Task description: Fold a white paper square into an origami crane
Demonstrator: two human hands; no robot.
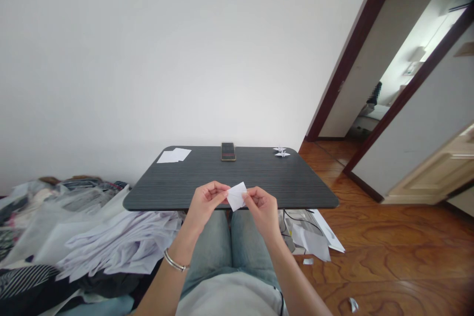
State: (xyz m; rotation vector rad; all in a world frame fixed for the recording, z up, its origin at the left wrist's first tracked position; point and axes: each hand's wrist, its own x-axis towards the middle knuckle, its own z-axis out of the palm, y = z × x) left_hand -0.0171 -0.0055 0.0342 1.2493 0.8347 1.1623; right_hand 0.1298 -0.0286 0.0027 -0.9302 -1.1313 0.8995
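Observation:
A small folded square of white paper (236,197) is held up over the near edge of the dark table (177,182), with crease lines on its face. My left hand (208,201) pinches its left corner between thumb and fingers. On the opposite side, my right hand (262,206) grips the right edge, thumb on top. Two folded white paper cranes (282,154) stand at the table's far right. Flat white paper sheets (174,155) lie at the far left.
A phone (228,152) leans on a stand at the table's back middle. Piled clothes (122,239) and plastic bags fill the left side. Papers (311,242) and cables sit below the table's right side. Paper scraps (353,304) lie on the wooden floor, near a doorway.

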